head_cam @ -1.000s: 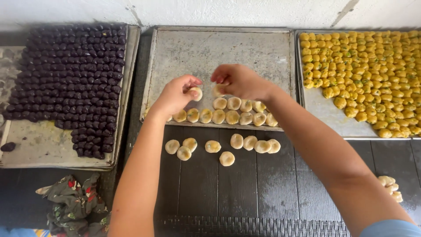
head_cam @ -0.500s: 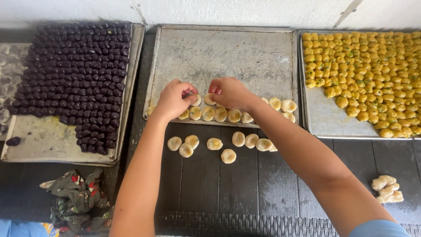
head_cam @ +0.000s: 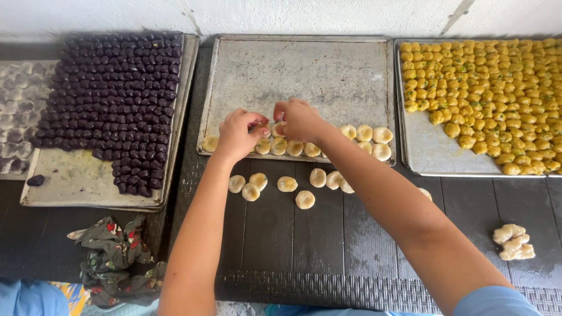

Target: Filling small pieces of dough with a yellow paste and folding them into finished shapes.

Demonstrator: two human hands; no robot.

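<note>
A grey metal tray [head_cam: 304, 70] sits in the middle, with a row of pale round dough balls [head_cam: 366, 133] along its near edge. My left hand [head_cam: 237, 136] and my right hand [head_cam: 301, 120] meet over the left part of that row. Their fingers are curled and pinch a dough ball [head_cam: 276, 129] between them. Part of the row is hidden under my hands. Several more loose dough balls [head_cam: 304, 199] lie on the dark slatted table [head_cam: 328, 246] just in front of the tray.
A tray of dark purple balls [head_cam: 117, 93] stands at the left, and a tray of yellow balls [head_cam: 492, 93] at the right. A lump of pale dough [head_cam: 513, 242] lies at the right front. A patterned cloth [head_cam: 117, 263] lies at the left front.
Both hands came down from above the tray to the row at its near edge and shifted slightly left. The dough ball my left hand held up is now down at the row.
</note>
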